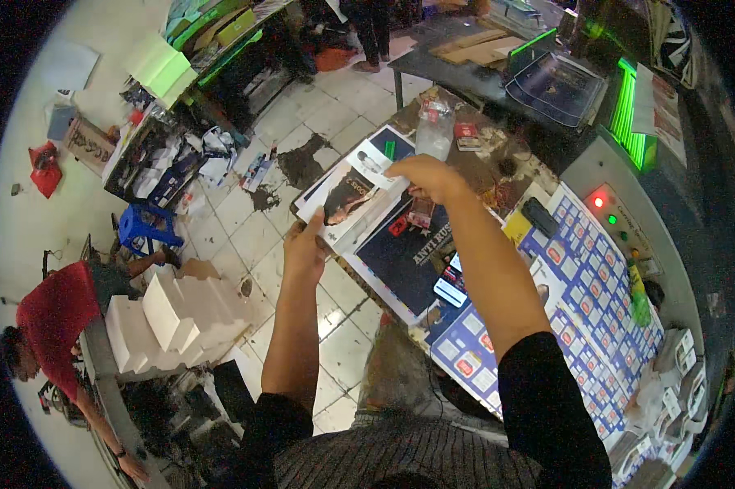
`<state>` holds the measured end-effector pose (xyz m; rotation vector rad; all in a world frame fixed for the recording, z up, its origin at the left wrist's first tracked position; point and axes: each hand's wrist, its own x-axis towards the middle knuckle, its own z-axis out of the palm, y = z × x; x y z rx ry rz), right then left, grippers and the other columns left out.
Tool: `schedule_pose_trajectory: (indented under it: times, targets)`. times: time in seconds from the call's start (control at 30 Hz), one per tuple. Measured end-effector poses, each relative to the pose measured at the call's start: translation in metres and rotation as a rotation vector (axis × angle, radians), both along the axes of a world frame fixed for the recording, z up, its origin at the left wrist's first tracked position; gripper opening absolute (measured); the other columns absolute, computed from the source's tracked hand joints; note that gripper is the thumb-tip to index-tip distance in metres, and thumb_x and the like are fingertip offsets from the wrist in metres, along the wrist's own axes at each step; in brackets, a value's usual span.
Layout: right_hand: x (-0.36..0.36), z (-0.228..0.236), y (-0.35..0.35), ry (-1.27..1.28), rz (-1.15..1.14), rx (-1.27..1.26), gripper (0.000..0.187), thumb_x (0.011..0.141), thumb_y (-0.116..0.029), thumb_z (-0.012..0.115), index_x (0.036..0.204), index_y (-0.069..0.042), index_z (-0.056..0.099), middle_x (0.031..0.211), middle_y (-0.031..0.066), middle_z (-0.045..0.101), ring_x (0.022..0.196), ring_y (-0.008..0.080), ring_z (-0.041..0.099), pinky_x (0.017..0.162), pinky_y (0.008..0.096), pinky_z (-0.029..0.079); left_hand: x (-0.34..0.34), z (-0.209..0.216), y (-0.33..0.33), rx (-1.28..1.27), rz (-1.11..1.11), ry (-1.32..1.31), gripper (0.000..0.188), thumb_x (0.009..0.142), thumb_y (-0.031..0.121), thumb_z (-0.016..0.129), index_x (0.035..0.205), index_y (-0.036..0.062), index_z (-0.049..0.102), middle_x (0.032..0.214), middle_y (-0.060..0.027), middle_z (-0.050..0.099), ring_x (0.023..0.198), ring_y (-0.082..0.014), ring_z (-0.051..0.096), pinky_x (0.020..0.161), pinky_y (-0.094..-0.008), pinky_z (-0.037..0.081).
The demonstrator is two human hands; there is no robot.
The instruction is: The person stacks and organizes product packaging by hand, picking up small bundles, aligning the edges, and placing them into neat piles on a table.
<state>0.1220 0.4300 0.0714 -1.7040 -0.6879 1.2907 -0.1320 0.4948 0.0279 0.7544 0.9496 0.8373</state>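
My left hand (304, 247) grips the near left edge of a white printed sheet (353, 198) that carries a dark picture; whether it is one sheet or a thin stack I cannot tell. At its far right corner my right hand (431, 178) pinches the same sheet, with fingertips beside a small grey picture. The sheet is above a dark blue printed board (400, 261) with a pale border on the table. A small red and white packet (420, 212) lies just under my right hand. Next to my right forearm is a phone (451, 281) with a lit screen.
A clear plastic bottle (435, 130) and a red box (467, 137) stand beyond my right hand. Blue printed sheets (583, 301) cover the right side, by a grey control panel (608, 204). At left, a person in red (61, 326) bends near white stacks (172, 314) and a blue stool (149, 228).
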Motion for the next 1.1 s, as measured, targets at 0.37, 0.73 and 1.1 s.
schedule_pose_trajectory:
  times: [0.37,0.73,1.1]
  targets:
    - [0.021,-0.092,0.069,-0.790,0.389,-0.189,0.068,0.071,-0.049,0.063,0.115,0.003,0.064,0.114,0.0238,0.065,0.106,0.0317,0.063,0.088,0.0371,0.049,0.008,-0.084,0.010,0.235,0.003,0.650,0.076,0.078,0.045,0.079,0.115,-0.0104,0.042,0.091,-0.0120,0.055,0.075,-0.0164,0.054,0.061,-0.0310,0.048]
    - [0.014,-0.110,0.067,-0.230,0.417,-0.308,0.084,0.064,-0.056,0.067,0.123,0.003,0.059,0.127,0.0233,0.058,0.111,0.0337,0.059,0.091,0.0397,0.047,-0.006,-0.101,0.004,-0.129,-0.130,0.288,0.076,0.083,0.054,0.066,0.137,0.0042,0.045,0.137,-0.0165,0.048,0.127,-0.0289,0.045,0.101,-0.0421,0.040]
    - [-0.105,-0.088,0.022,-0.296,0.496,-0.148,0.087,0.066,-0.057,0.068,0.127,0.004,0.056,0.131,0.0279,0.054,0.121,0.0371,0.054,0.103,0.0384,0.041,-0.112,-0.114,-0.011,-0.160,-0.143,-0.098,0.052,0.090,0.031,0.063,0.128,-0.0023,0.050,0.121,-0.0143,0.061,0.109,-0.0240,0.061,0.092,-0.0392,0.050]
